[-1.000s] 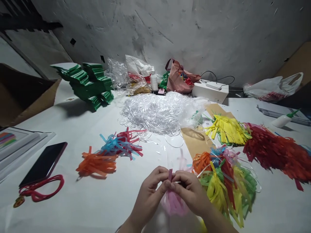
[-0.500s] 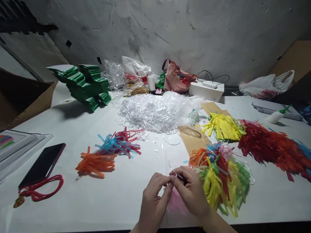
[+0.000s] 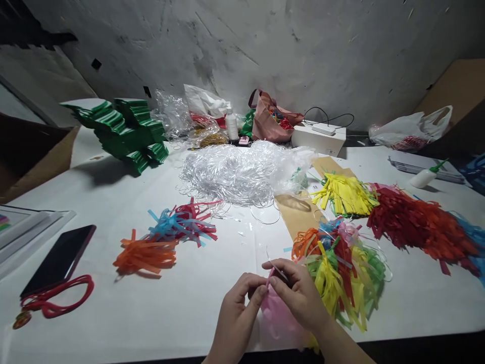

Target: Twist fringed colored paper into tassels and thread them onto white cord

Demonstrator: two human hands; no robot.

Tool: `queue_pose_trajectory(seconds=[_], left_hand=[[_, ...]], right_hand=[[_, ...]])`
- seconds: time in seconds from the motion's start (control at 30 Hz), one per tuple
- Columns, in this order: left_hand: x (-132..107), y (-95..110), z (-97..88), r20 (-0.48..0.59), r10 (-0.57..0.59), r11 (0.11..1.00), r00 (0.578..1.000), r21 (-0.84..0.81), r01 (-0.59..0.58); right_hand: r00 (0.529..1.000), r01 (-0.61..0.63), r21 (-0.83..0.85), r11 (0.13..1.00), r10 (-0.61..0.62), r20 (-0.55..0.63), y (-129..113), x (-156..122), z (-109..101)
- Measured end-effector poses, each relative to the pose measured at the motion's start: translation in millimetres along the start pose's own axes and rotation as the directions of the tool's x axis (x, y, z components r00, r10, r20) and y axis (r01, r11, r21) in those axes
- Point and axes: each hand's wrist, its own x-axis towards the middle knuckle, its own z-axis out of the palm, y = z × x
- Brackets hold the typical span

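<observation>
Near the front edge of the table, a pink tissue-paper tassel [image 3: 282, 321] hangs from my fingertips. My left hand [image 3: 240, 308] pinches its narrow twisted top between thumb and index finger. Close beside it, my right hand [image 3: 301, 296] is closed around the same top, and a thin white string [image 3: 278, 270] sticks out past its fingers. Part of the tassel is hidden behind the right hand. Just right of my hands lies a bunch of yellow, red, green, orange and blue tassels [image 3: 343, 278] with string among them.
A heap of white string [image 3: 231, 172] covers the middle back. Left lie orange, blue and red tassels [image 3: 146, 255] and a phone [image 3: 58, 260]. Yellow tassels [image 3: 346, 194], red ones [image 3: 397, 217] and a glue bottle [image 3: 423, 177] are at right. Green cutouts [image 3: 125, 134] stand back left.
The pink tassel's twisted top now shows between my fingertips, and more of its body is visible. My right hand has shifted slightly; the view has moved a little.
</observation>
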Motion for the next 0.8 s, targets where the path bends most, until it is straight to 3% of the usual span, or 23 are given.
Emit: queue_pose_trajectory(seconds=[0.27,0.8], left_hand=[[0.0,-6.5,-0.5,-0.032,0.054,0.995,0.998,0.08,-0.051],[2.3,-9.2,-2.6,-0.006,0.042,0.998,0.999,0.047,-0.042]], right_hand=[[1.0,0.019,-0.078,0.997,-0.018,0.016,-0.1,0.2,2.2],[0.998,0.039,-0.115,0.993,-0.032,0.057,0.3,4.1,-0.6]])
